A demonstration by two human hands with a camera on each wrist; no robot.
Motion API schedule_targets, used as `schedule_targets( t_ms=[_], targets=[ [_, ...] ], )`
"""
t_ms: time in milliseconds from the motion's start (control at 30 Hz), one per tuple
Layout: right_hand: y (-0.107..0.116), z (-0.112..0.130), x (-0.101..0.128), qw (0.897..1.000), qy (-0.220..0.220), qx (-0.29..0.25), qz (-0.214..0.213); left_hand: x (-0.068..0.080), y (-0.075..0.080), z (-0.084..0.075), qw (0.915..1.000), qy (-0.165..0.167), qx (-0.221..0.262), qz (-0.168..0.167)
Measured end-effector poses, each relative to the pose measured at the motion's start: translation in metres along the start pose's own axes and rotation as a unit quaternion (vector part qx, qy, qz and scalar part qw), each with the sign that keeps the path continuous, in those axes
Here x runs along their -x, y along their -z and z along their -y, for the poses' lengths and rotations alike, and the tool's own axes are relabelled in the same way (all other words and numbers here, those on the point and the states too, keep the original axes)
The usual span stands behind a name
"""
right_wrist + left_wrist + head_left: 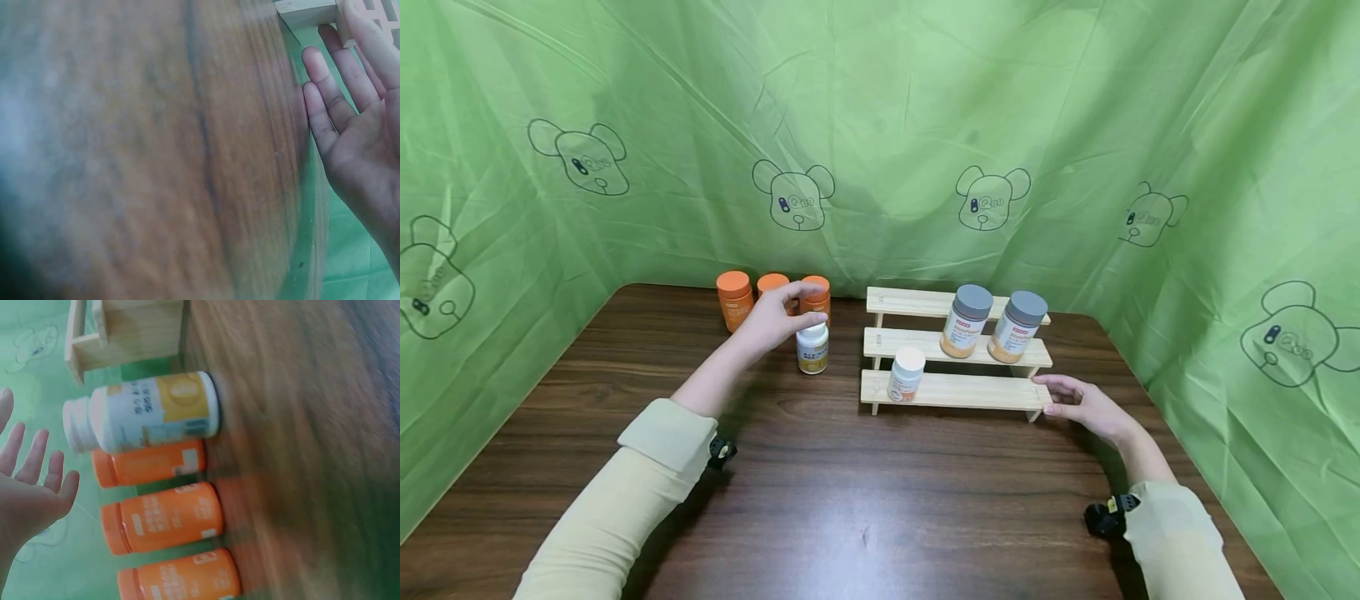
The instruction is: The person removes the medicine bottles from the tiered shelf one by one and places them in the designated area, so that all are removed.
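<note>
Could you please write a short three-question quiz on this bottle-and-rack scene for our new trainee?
1. True or false: the left hand grips the white-capped bottle on the table.
2. How many bottles stand on the wooden stepped rack? A) two B) three C) five
3. Fill in: the right hand lies at the rack's lowest step, at its ____ end.

Key
1. False: its fingers are spread open beside the cap, holding nothing.
2. B: two grey-capped bottles on the middle step and one small white-capped bottle on the lowest.
3. Right; its fingers are straight.
</note>
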State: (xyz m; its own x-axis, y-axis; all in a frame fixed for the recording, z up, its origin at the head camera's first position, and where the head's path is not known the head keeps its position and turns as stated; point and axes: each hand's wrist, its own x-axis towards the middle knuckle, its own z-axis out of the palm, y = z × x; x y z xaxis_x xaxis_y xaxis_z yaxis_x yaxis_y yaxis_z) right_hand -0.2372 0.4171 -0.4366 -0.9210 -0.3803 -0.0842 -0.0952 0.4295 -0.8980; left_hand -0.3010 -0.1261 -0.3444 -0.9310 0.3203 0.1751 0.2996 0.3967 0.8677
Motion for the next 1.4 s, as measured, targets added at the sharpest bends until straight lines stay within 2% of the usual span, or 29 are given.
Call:
schedule_targets(
  t_ms=[467, 800, 1067, 1200, 1400],
  targets=[
    [0.002, 0.001, 0.000, 1.000, -0.003, 0.007, 0.000, -0.006, -0.014, -0.047, 0.9991, -0.021, -0.006, -0.037],
    [0.002, 0.002, 0.001, 1.000, 0.000, 0.011, 0.000, -0.015, -0.028, -0.072, 0.9979, -0.041, 0.032, -0.038],
    [0.001, 0.002, 0.001, 1.000, -0.006, 0.014, -0.005, -0.007, -0.041, -0.115, 0.9964, -0.061, 0.055, -0.023],
    [0.000, 0.002, 0.001, 1.000, -0.005, 0.008, -0.005, -0.008, -0.048, -0.123, 0.9953, -0.067, 0.068, -0.016],
    [0.001, 0.001, 0.000, 1.000, -0.004, 0.012, -0.001, -0.018, -0.060, -0.123, 0.9948, -0.067, 0.077, -0.004]
  ],
)
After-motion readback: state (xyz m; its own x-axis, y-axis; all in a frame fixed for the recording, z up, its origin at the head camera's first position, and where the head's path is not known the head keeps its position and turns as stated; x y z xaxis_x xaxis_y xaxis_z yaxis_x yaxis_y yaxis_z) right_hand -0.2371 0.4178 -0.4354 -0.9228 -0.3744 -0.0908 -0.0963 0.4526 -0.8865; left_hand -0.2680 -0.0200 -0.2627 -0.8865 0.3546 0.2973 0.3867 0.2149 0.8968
